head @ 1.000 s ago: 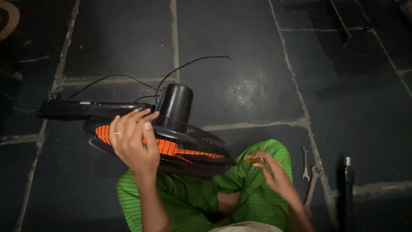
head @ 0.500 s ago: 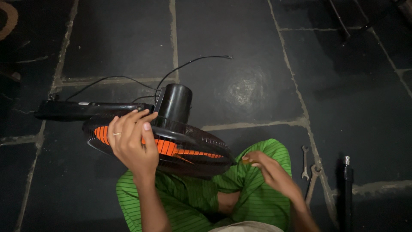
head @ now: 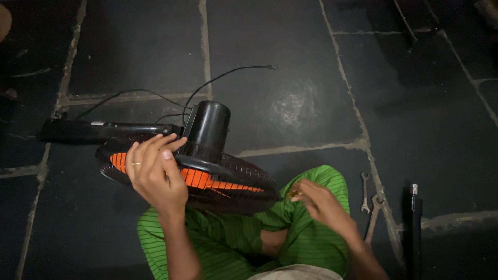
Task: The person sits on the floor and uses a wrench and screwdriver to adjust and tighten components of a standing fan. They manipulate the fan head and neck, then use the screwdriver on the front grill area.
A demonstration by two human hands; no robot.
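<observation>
A black fan (head: 210, 155) with orange blades (head: 199, 179) behind a dark wire guard lies tilted across my lap. Its round motor housing points up and away from me. My left hand (head: 155, 173) grips the rim of the guard on the left side, a ring on one finger. My right hand (head: 321, 205) hovers over my right knee, fingers pinched on a small yellowish object (head: 294, 194) too small to make out. I wear green striped trousers (head: 311, 243).
A black fan pole (head: 98, 130) lies on the dark stone floor at left, with thin black wires (head: 228, 75) trailing behind. Two spanners (head: 369, 205) and a dark screwdriver-like tool (head: 413, 207) lie to my right.
My right hand has risen slightly from my knee and shifted toward the fan. My left hand and the fan have stayed put.
</observation>
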